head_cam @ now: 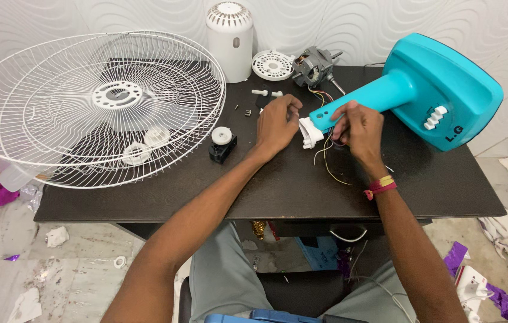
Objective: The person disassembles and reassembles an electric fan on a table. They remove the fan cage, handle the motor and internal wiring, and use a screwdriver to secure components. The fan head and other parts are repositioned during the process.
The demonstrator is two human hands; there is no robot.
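Hands are meeting at the near end of a turquoise fan base [427, 90] lying on its side on the dark table [302, 185]: the left hand [277, 124] is curling loosely beside the white neck fitting [309, 131], while the right hand [358, 127] is pinching the thin coloured wires [326, 158] trailing from it. Tugging too hard is likely risking a wire snapping or pulling loose, and the small screws [243, 110] lying far left could be getting knocked away.

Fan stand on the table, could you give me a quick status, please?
Left hand and right hand at the teal fan stand neck. Wires hanging loose. Grille sits clear.
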